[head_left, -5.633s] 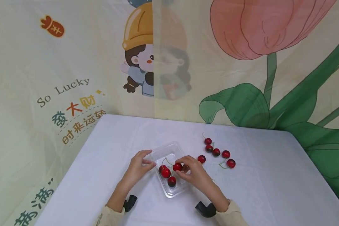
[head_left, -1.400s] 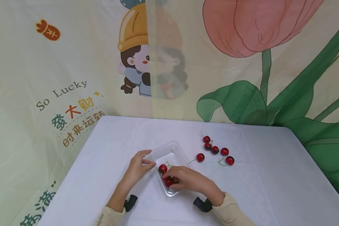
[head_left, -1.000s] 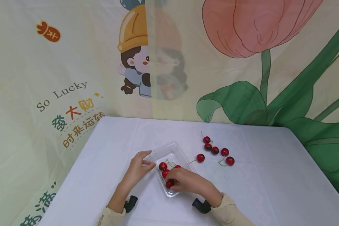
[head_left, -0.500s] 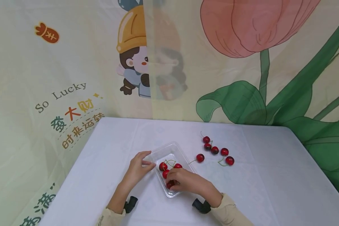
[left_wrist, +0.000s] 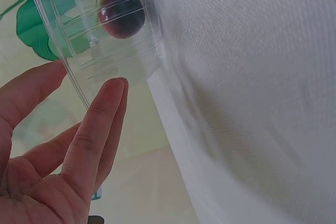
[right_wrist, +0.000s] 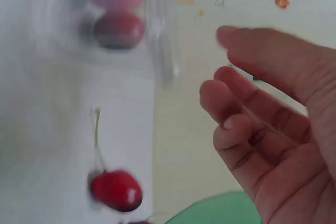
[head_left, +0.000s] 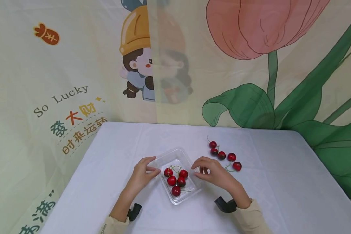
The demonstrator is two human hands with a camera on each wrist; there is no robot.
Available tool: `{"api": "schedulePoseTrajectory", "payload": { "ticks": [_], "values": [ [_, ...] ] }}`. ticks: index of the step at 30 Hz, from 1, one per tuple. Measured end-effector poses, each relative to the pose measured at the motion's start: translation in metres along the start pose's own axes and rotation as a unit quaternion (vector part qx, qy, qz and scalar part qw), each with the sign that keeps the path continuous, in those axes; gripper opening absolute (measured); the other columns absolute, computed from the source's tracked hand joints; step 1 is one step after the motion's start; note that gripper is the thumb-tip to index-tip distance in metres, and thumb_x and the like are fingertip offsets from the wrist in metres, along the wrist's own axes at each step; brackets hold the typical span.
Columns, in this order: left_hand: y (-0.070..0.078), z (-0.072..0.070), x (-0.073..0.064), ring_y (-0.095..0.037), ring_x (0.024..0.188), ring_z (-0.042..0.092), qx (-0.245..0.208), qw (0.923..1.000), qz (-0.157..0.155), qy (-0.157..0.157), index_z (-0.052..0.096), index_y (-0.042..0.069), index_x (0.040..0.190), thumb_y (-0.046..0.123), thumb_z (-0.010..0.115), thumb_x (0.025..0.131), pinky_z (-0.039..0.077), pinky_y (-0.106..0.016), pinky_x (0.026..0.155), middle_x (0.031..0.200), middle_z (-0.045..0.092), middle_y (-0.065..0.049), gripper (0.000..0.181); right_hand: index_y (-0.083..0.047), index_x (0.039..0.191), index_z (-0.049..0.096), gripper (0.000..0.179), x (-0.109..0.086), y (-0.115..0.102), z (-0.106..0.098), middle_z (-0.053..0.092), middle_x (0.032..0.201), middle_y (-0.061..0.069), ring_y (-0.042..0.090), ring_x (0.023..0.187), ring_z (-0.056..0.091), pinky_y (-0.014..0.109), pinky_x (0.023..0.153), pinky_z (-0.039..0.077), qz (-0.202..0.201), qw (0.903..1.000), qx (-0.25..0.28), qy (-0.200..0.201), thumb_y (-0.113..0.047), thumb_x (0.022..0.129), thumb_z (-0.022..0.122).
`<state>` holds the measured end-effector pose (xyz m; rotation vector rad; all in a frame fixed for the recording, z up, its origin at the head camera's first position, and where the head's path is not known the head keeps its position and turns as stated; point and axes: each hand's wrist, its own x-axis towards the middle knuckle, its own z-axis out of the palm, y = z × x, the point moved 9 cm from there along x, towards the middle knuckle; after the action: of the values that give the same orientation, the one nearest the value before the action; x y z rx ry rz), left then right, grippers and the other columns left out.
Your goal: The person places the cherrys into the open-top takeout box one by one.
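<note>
A clear plastic container [head_left: 179,202] stands on the white-covered table, with several red cherries [head_left: 172,180] inside, some with green stems. My left hand [head_left: 144,171] is at its left side, thumb and fingers extended; in the left wrist view the fingertips [left_wrist: 113,90] touch the container's edge. Just off the container's right rim, my right hand [head_left: 212,170] hovers with nothing in its loosely bent fingers. Beneath it, a loose stemmed cherry [right_wrist: 118,190] shows in the right wrist view, hidden by the hand in the head view.
A group of loose cherries [head_left: 221,155] lies on the table [head_left: 275,182] behind and to the right of the right hand. The printed cloth backdrop [head_left: 178,113] rises along the table's far edge. Black wrist mounts [head_left: 226,205] sit below both wrists.
My right hand has let go of a dark cherry in the container and moved up and right, out past the rim. My left hand stays at the container's side.
</note>
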<state>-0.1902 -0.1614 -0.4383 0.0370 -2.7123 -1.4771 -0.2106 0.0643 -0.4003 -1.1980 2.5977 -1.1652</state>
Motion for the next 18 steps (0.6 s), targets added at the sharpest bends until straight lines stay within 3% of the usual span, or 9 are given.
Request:
{"api": "schedulePoseTrajectory", "payload": {
  "ticks": [6, 13, 18],
  "values": [
    [-0.002, 0.000, 0.001, -0.032, 0.097, 0.068, -0.004, 1.0000, 0.001, -0.002, 0.053, -0.004, 0.133, 0.007, 0.075, 0.085, 0.060, -0.035, 0.073, 0.134, 0.051, -0.025, 0.054, -0.003, 0.102, 0.070, 0.027, -0.008, 0.043, -0.020, 0.063, 0.103, 0.010, 0.013, 0.069, 0.057, 0.022, 0.061, 0.054, 0.078, 0.9926, -0.032, 0.087, -0.004, 0.077, 0.081],
    [-0.002, 0.001, 0.000, -0.032, 0.097, 0.068, -0.006, 1.0000, 0.004, -0.002, 0.053, -0.004, 0.133, 0.007, 0.075, 0.085, 0.060, -0.035, 0.073, 0.134, 0.051, -0.025, 0.054, -0.005, 0.108, 0.069, 0.033, -0.014, 0.077, -0.016, 0.062, 0.111, 0.012, 0.018, 0.077, 0.058, 0.020, 0.063, 0.055, 0.193, 0.9759, -0.049, 0.089, -0.002, 0.077, 0.080],
    [-0.003, 0.001, 0.000, -0.032, 0.098, 0.068, -0.010, 0.9999, -0.002, 0.001, 0.053, -0.004, 0.134, 0.006, 0.074, 0.085, 0.060, -0.035, 0.074, 0.135, 0.051, -0.024, 0.054, -0.007, 0.106, 0.069, 0.031, -0.016, 0.087, -0.013, 0.063, 0.107, 0.010, 0.018, 0.079, 0.056, 0.023, 0.062, 0.055, 0.228, 0.9690, -0.046, 0.084, 0.000, 0.078, 0.079]
  ]
}}
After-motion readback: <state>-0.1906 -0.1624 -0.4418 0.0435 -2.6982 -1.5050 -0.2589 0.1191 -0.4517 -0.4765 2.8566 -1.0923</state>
